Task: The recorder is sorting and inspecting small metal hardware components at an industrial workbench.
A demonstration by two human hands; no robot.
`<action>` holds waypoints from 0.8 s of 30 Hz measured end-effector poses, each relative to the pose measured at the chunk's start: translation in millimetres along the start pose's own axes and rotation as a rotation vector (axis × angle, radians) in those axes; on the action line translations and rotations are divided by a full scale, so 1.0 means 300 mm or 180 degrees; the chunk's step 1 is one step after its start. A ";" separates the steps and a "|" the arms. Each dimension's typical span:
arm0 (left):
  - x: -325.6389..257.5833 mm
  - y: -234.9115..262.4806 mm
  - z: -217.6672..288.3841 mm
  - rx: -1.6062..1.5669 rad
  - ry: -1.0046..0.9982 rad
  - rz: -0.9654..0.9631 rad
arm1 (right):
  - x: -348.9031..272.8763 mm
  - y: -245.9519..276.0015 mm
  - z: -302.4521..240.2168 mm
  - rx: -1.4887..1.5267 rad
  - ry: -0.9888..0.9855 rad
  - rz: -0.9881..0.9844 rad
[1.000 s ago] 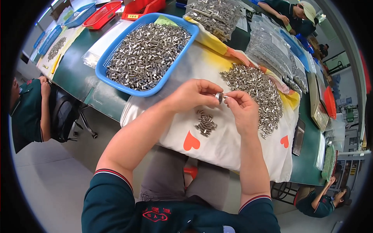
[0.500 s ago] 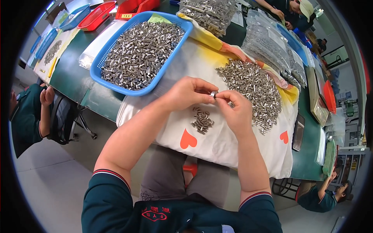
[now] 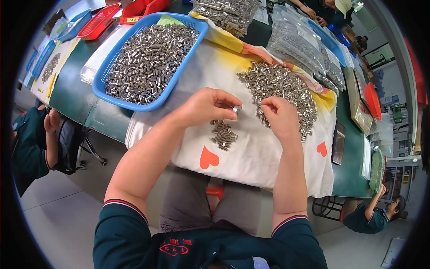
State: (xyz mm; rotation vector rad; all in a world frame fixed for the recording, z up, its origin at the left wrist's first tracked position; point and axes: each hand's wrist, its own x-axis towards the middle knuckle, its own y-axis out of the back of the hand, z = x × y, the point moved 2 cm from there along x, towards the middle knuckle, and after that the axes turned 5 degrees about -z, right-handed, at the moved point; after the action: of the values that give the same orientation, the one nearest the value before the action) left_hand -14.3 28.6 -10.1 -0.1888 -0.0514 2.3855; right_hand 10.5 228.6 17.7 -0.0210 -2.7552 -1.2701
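Between the thumb and fingers of my left hand [image 3: 206, 106] is a short shiny metal ring [image 3: 237, 109], held above the cloth. My right hand [image 3: 284, 119] is at the left edge of a wide heap of small metal cylinders [image 3: 286, 85]. Its fingertips are pinched together, and whether a piece is between them is hidden. Below my left hand lies a smaller cluster of the same cylinders [image 3: 225, 136]. Both piles rest on a white cloth [image 3: 251, 166] with orange hearts and a yellow border.
A blue plastic basket [image 3: 96, 92] full of metal cylinders stands at left on the green table [image 3: 67, 101]. Clear bags of metal parts [image 3: 295, 42] lie at the far right, and a dark phone-like slab [image 3: 339, 143] by the cloth's right edge. Other people sit around.
My hands have parted. The right hand has let go of the ring and moved right to the big heap, while the left keeps the ring. The whole view has shifted slightly.
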 end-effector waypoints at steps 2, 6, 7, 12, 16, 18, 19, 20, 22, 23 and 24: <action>0.001 0.000 -0.003 0.0020 -0.0054 0.0002 | -0.004 -0.007 -0.010 -0.0279 0.0276 -0.0111; 0.002 0.005 -0.011 0.0047 -0.0076 0.0017 | -0.011 -0.042 -0.035 -0.0826 0.0269 -0.0118; 0.002 0.006 -0.014 0.0046 -0.0072 0.0030 | -0.012 -0.050 -0.037 -0.1066 0.0364 -0.0008; 0.012 0.005 -0.022 -0.0068 -0.0221 -0.0007 | -0.014 -0.064 -0.041 -0.1112 0.0547 -0.0122; 0.014 0.006 -0.018 -0.0114 -0.0248 -0.0009 | -0.007 -0.092 -0.045 -0.1233 0.1047 0.0100; 0.008 0.008 -0.014 -0.0203 -0.0192 -0.0003 | -0.010 -0.096 -0.043 -0.1190 0.1014 0.0114; 0.007 0.007 -0.015 -0.0201 -0.0195 -0.0003 | -0.012 -0.097 -0.043 -0.1146 0.0980 0.0124; 0.005 0.005 -0.014 -0.0264 -0.0215 0.0003 | -0.013 -0.096 -0.044 -0.1143 0.0993 0.0123; 0.006 0.004 -0.013 -0.0327 -0.0239 0.0020 | -0.016 -0.093 -0.044 -0.1056 0.0932 0.0067; 0.007 0.004 -0.013 -0.0311 -0.0250 0.0007 | -0.018 -0.094 -0.046 -0.1054 0.0939 0.0063; 0.008 0.004 -0.014 -0.0296 -0.0260 -0.0007 | -0.020 -0.096 -0.049 -0.1016 0.1010 -0.0004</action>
State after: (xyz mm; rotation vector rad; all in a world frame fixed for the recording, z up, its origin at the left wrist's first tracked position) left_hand -16.3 29.3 -14.5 -0.1350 -0.2012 2.3898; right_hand 16.2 198.8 4.8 0.1432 -2.2700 -1.5484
